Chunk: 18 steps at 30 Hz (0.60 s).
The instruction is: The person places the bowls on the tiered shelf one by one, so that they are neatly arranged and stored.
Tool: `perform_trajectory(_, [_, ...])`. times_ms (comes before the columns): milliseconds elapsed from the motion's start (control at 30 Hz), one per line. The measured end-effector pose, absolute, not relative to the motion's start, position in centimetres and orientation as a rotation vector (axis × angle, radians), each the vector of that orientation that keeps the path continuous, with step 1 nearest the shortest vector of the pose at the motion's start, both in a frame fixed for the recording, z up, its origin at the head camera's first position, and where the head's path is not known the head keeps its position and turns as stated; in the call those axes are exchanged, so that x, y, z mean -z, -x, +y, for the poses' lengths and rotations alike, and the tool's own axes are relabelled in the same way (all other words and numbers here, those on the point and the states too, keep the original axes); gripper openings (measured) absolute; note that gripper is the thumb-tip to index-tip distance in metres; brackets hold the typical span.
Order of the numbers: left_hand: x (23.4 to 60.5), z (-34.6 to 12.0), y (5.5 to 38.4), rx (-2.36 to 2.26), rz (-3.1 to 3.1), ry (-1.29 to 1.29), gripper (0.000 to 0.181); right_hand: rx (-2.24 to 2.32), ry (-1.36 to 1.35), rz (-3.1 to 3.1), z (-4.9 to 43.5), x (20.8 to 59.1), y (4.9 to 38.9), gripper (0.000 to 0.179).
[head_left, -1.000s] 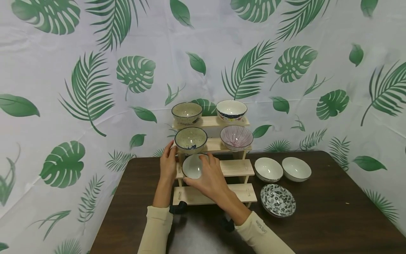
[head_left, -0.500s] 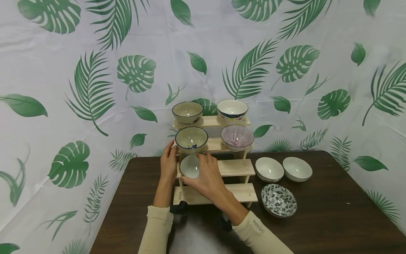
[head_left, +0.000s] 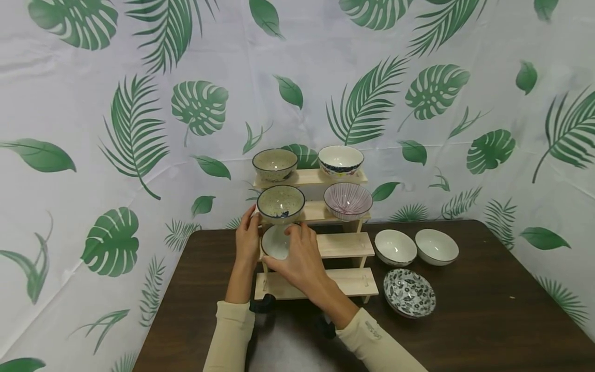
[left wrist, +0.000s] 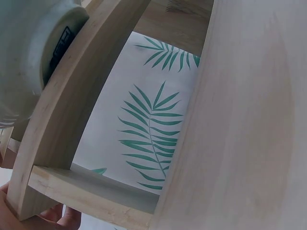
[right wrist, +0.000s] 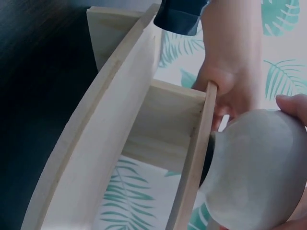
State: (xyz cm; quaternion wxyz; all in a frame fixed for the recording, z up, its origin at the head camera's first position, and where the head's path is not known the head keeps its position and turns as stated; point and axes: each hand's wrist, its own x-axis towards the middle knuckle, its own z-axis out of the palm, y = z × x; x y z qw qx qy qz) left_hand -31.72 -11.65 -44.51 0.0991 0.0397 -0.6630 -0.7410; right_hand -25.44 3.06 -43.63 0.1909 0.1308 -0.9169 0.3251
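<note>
My right hand (head_left: 304, 261) holds a small white bowl (head_left: 274, 243) by its rim, thumb at the near side and fingers at the far side. The bowl is at the left end of the third tier of a wooden stepped display stand (head_left: 346, 245). In the right wrist view the bowl's pale outside (right wrist: 256, 167) is against the plank edge, tilted in that view. My left hand (head_left: 246, 240) grips the stand's left side; in the left wrist view its fingers (left wrist: 69, 218) curl round the wooden frame.
Two speckled bowls (head_left: 274, 163) stand on the upper left tiers. A white patterned bowl (head_left: 341, 160) and a pink-striped bowl (head_left: 347, 200) stand on the right. Two white bowls (head_left: 395, 247) and a black floral bowl (head_left: 409, 293) are on the dark table (head_left: 483, 310).
My right hand has slid the white bowl a little to the left along the third tier. The left hand stays on the stand's side.
</note>
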Motion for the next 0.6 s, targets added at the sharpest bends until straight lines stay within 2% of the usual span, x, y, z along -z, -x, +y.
perform_trajectory(267, [46.9,-11.7,33.3,2.235,-1.907,-0.129,0.05,-0.79,-0.411,-2.519,3.2,44.5,25.7,0.072])
perform_trajectory(467, [44.7,-11.5,31.7,2.19,-1.966,-0.134,0.049,-0.745,-0.456,-2.5,3.6,44.5,25.5,0.081])
perform_trajectory(600, [45.7,-11.8,32.6,2.186,-1.968,-0.132,0.049,-0.763,-0.471,-2.505,3.8,44.4,25.5,0.083])
